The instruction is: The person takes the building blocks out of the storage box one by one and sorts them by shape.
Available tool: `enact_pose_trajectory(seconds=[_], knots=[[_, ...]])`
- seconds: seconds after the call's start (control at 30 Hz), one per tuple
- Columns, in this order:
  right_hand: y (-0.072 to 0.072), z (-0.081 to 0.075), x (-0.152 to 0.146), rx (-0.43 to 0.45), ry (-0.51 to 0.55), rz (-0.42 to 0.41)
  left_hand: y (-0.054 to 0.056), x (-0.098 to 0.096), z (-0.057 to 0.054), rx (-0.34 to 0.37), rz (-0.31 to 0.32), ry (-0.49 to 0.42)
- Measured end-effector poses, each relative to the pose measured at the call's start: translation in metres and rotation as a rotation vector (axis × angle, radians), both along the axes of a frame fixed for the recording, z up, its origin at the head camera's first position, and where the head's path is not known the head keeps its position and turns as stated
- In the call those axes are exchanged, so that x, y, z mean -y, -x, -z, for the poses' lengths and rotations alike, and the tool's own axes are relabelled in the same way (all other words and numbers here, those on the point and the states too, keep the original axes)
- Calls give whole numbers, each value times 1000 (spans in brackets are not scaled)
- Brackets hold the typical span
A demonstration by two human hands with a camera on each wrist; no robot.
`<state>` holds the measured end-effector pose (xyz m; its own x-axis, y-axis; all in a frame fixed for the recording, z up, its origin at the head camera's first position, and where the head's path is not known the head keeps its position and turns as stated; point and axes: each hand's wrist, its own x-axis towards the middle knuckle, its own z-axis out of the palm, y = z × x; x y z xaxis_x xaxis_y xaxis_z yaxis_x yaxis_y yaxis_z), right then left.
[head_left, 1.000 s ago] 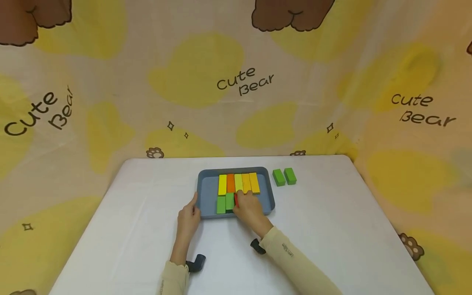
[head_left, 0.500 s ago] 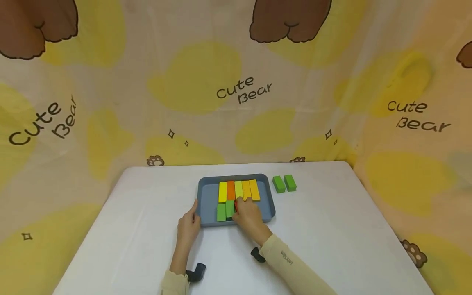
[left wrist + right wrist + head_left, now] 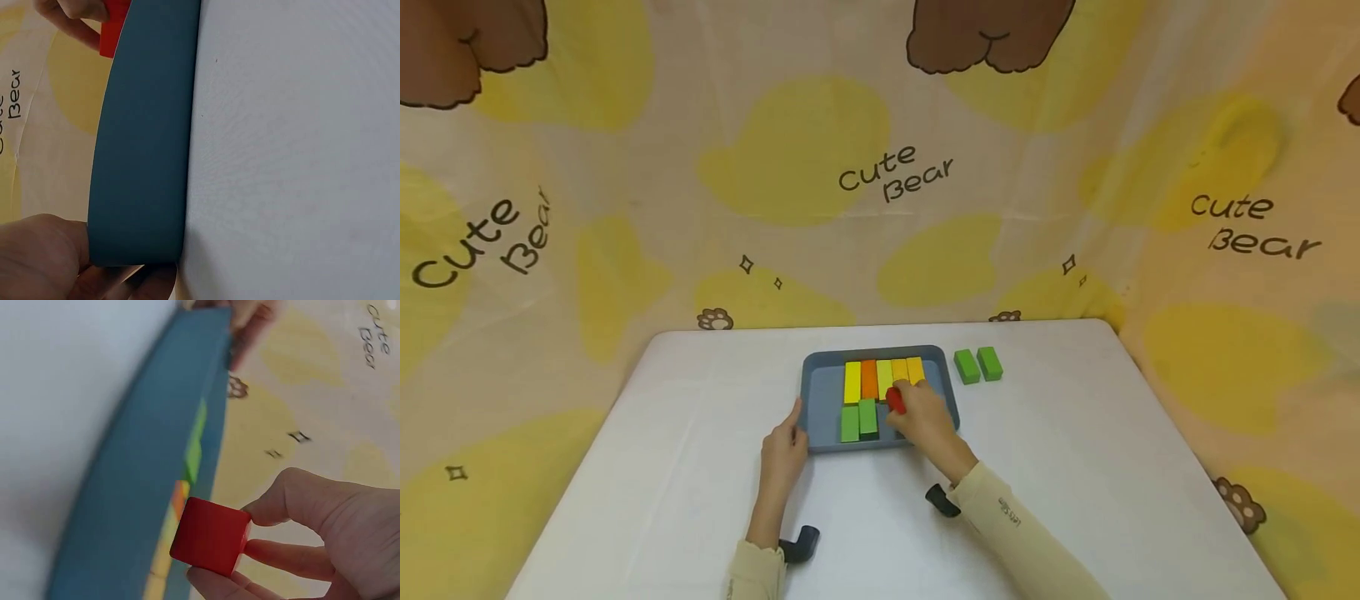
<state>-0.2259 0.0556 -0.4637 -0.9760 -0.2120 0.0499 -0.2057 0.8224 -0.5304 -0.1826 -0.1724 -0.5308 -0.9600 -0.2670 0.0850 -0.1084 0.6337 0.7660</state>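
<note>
My right hand (image 3: 927, 418) pinches a red block (image 3: 210, 536) between thumb and fingers, held above the blue-grey tray (image 3: 822, 383). In the right wrist view the block's square end faces the camera. My left hand (image 3: 784, 450) grips the tray's left wall near its front corner, thumb on the rim and fingers beneath, as the left wrist view shows. Inside the tray, a back row holds a yellow block (image 3: 852, 383), an orange block (image 3: 868, 379), a pale lime block (image 3: 884, 377) and amber blocks (image 3: 915, 368) partly behind my right fingers. Two green blocks (image 3: 859, 420) lie in front of them.
Two more green blocks (image 3: 978, 365) stand on the white table (image 3: 1060, 433) just right of the tray. Behind the table hangs a patterned cloth (image 3: 805, 150) with bear prints; it also covers the sides.
My right hand has lifted the red block from beside the front green blocks and moved slightly right with it. The left hand keeps its grip on the tray. The head view shifted slightly.
</note>
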Motion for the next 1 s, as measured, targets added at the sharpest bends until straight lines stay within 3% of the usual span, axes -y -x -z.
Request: enact_pose_trajectory(seconds=[0.2, 0.5, 0.73, 1.0], knots=[[15, -20, -37, -107, 21, 50, -1, 1, 0, 11, -5, 6], [64, -29, -114, -83, -33, 162, -1, 1, 0, 11, 7, -3], [92, -25, -150, -21, -77, 187, -2, 1, -3, 4, -6, 4], [103, -8, -166, 27, -101, 192, -1, 0, -1, 11, -6, 4]])
